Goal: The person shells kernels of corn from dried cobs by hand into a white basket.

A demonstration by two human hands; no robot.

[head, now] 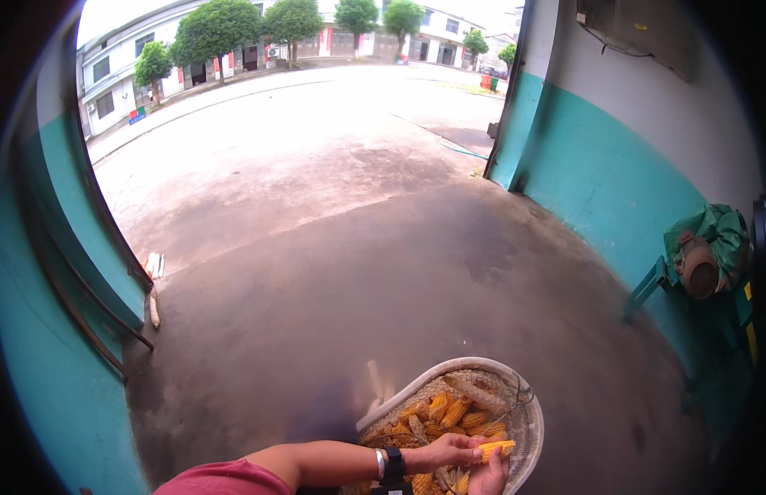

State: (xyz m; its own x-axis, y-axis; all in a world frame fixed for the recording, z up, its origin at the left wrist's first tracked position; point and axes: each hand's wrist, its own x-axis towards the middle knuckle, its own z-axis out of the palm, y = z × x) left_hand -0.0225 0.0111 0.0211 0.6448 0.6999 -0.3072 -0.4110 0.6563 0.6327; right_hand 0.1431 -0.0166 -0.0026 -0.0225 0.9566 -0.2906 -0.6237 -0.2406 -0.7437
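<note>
Both hands meet over a basket [534,433] with a pale rim and mesh-like sides, at the bottom of the view. A yellow corn cob [498,450] lies between them. My left hand [445,453] pinches its left end with thumb and fingers; a silver bangle and a black wristband circle that wrist. My right hand [489,477] grips the cob from below, thumb raised against it. Beneath the hands, dried corn ears [455,413] fill the basket, along with some bare cobs. A long grey-brown piece [476,394], perhaps a stick, rests across the far end.
Pale cobs [154,309] lie on the floor by the left doorpost, and blurred pale pieces [375,380] beside the basket. Two dark rods [92,309] lean at the left wall. On the right, a green stand [652,284] bears a rusty machine part [699,272] and green sheeting [714,226].
</note>
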